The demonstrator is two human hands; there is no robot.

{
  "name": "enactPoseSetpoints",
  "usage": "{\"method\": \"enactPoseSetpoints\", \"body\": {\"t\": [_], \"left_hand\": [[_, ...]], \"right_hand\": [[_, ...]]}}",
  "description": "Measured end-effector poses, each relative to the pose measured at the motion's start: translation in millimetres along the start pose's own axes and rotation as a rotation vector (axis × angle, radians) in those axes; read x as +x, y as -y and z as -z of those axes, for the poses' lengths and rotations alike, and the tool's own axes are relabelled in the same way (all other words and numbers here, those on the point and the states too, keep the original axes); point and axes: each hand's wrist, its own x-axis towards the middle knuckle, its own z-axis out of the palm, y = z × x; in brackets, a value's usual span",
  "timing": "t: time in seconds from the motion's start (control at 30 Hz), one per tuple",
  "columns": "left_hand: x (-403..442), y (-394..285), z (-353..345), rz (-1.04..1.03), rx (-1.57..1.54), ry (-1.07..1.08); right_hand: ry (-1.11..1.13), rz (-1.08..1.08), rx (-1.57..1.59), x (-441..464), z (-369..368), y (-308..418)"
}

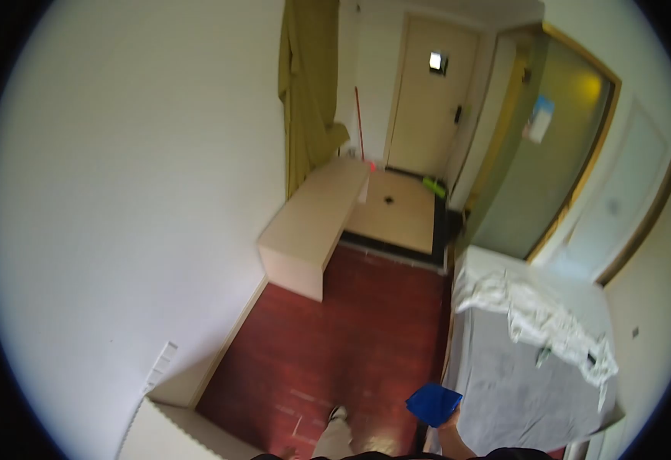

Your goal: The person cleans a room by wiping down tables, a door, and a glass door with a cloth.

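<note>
Right hand [450,424] low, apparently gripping blue object [433,404]

On my screen I count one right hand [450,425], one blue object [434,404], one bed [496,383], one bench [312,211], one curtain [309,92], one red pole [359,123], one wooden door [427,107].

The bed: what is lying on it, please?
A crumpled white cloth lies on the bed, with a small dark thing near the cloth's edge, too unclear to name. What the folds cover cannot be seen.
</note>
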Motion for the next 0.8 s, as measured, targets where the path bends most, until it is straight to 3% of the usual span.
{"method": "enactPoseSetpoints", "body": {"t": [0.03,0.1,0.2,0.23,0.27,0.3,0.33,0.4,0.47,0.5,0.53,0.6,0.73,0.8], "left_hand": [[21.8,-15.2,-5.2,0.000,0.022,0.012],[55.5,-35.0,-22.8,0.039,0.060,0.040],[140.5,-105.1,-15.5,0.163,0.121,0.086],[175.1,-121.8,-48.2,0.181,0.091,0.089],[224.2,-165.2,-46.9,0.271,0.392,0.096],[252.6,-177.3,-80.8,0.096,0.170,-0.020],[285.6,-192.1,-109.0,0.094,0.123,-0.025],[347.5,-226.2,-156.8,-0.233,0.183,0.068],[394.7,-235.2,-186.4,-0.475,0.287,0.040],[389.6,-260.1,-211.2,-0.377,0.613,-0.199],[419.1,-246.4,-217.0,-0.621,0.656,-0.049],[403.3,-278.4,-258.0,-0.207,-0.051,-0.103],[372.6,-288.7,-285.0,0.099,-0.010,-0.284],[366.9,-275.0,-279.2,0.168,0.204,-0.267]], "right_hand": [[0.030,0.000,-0.034,33.4,-37.9,12.9],[0.240,0.234,-0.333,83.5,-100.2,43.2],[0.130,0.301,-0.209,119.9,-150.0,84.4],[0.064,0.344,-0.154,134.9,-158.7,96.2],[0.229,0.394,-0.387,144.3,-149.7,104.7],[0.237,0.384,-0.429,165.8,-163.8,136.8],[0.266,0.322,-0.411,178.1,-126.4,161.8],[0.314,0.187,-0.362,236.7,-124.4,184.5],[0.299,0.045,-0.292,289.6,-137.6,178.3],[0.263,-0.021,-0.250,302.7,-135.1,177.8],[0.214,-0.080,-0.204,307.7,-130.7,179.1],[0.126,-0.184,-0.101,325.8,-133.0,189.3],[-0.007,-0.400,0.163,427.0,-191.2,217.7],[-0.079,-0.514,0.274,465.5,-191.6,236.9]]}}
